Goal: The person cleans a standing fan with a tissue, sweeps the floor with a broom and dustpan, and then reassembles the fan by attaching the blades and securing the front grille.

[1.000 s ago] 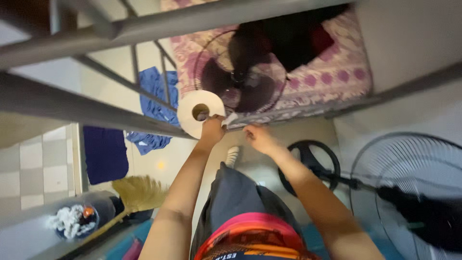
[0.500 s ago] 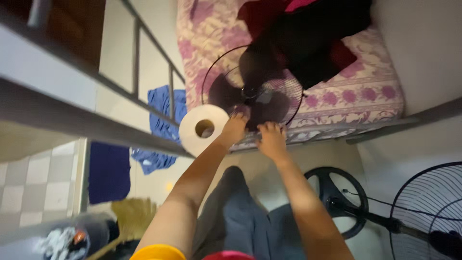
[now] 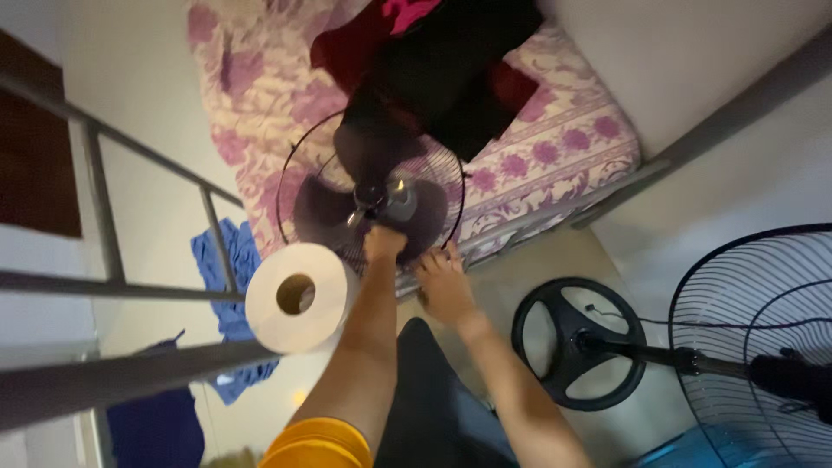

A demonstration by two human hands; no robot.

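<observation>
I see thin dark wire, metal by its look, in the grille of the small fan (image 3: 373, 204) at twelve o'clock from my left hand (image 3: 383, 244); its blades look smooth dark plastic, its hub faintly glossy. The toilet paper roll (image 3: 299, 297) at nine o'clock is soft matt white paper. The mattress (image 3: 555, 147) wears printed matt cloth. The bed frame rail (image 3: 113, 284) is matt grey painted metal. The standing fan (image 3: 745, 347) at four o'clock shows black wire and a matt base.
</observation>
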